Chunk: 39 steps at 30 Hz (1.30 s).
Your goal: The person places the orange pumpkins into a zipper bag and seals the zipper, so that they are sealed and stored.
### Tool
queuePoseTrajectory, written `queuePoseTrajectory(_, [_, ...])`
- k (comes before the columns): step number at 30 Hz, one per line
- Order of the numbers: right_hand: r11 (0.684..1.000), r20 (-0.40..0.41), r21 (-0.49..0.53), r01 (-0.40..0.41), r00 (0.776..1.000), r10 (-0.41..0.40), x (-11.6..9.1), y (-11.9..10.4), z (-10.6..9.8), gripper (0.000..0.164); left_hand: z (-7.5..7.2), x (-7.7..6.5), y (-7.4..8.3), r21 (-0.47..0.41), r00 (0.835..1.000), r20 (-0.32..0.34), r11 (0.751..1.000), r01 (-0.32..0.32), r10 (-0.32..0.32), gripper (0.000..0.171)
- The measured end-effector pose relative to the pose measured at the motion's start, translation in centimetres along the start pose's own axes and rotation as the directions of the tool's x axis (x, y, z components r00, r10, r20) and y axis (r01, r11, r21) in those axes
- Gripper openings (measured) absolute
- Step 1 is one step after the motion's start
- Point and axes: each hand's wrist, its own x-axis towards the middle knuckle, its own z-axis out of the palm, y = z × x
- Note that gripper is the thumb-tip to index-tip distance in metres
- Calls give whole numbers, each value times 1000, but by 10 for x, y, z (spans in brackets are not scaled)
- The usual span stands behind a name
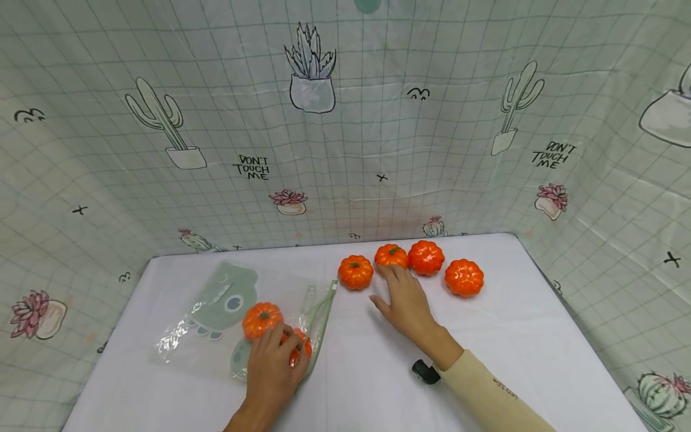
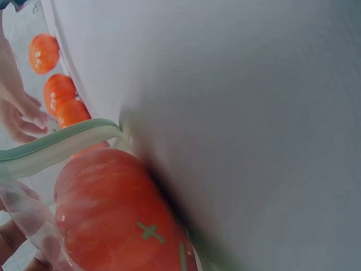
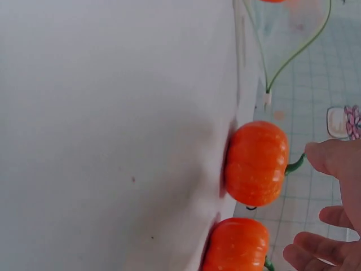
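Note:
My left hand (image 1: 275, 363) grips the mouth of a clear plastic zip bag (image 1: 178, 336) with a green dinosaur print. Inside the bag lie two small orange toy pumpkins, one (image 1: 262, 320) beyond the fingers and one (image 1: 304, 343) partly hidden under them. In the left wrist view, a pumpkin (image 2: 115, 212) sits just inside the green-edged mouth, with fingertips (image 2: 10, 240) against the film. My right hand (image 1: 407, 306) reaches over the table, fingers spread, at the near side of a green-stemmed pumpkin (image 1: 391, 255). Its thumb is near another pumpkin's stem (image 3: 294, 165) in the right wrist view.
More pumpkins stand along the back of the white table (image 1: 372, 384): one (image 1: 355, 272) to the left, two (image 1: 426, 258) (image 1: 464, 278) to the right. A grid-patterned cloth (image 1: 345, 138) with cactus prints hangs behind. A black strap piece (image 1: 426, 372) is by the right wrist.

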Motion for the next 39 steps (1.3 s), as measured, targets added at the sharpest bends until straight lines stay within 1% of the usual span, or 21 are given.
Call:
queuePoseTrajectory(4, [1000,-18,-3,27,999,-27,8,5,3,69,0,0,0,-1,1000,4,1000,5,-5,21])
queuePoseTrajectory(6, [1000,-13,-7,25,1000,-25,12,6,4,69,0,0,0,-2,1000,6,1000,8,-8,22])
queuePoseTrajectory(12, [999,38,-29,-17,999,18,22,7,8,70,-1,-1,1,-1,1000,9,1000,18,-18,25])
queuePoseTrajectory(19, [998,33,-51,-27,999,28,31,10,14,74,-2,-1,0,-8,1000,1,1000,10,-10,23])
queuePoseTrajectory(22, [998,45,-61,-33,998,36,34,10,15,77,-3,0,0,-21,1000,-11,1000,1,-1,23])
queuePoseTrajectory(23, [997,49,-64,-35,998,38,35,9,15,78,-3,0,0,-24,1000,-8,1000,1,-1,20])
queuePoseTrajectory(26, [997,66,-69,-41,997,45,38,7,15,80,-3,-1,-1,-22,1000,-3,1000,3,-4,21])
queuePoseTrajectory(30, [996,94,-89,-22,995,30,40,5,18,83,-2,-2,-2,-15,1000,2,1000,10,-10,25])
queuePoseTrajectory(33, [995,116,-100,6,993,6,43,3,21,83,-2,-2,-2,-15,1000,10,1000,12,-12,22])
queuePoseTrajectory(36, [995,131,-93,25,991,-13,45,-1,23,83,-2,-2,-2,-14,1000,14,1000,15,-15,20])
queuePoseTrajectory(39, [997,134,-70,36,991,-26,46,-4,25,82,-3,-2,-1,-8,1000,11,1000,14,-14,22])
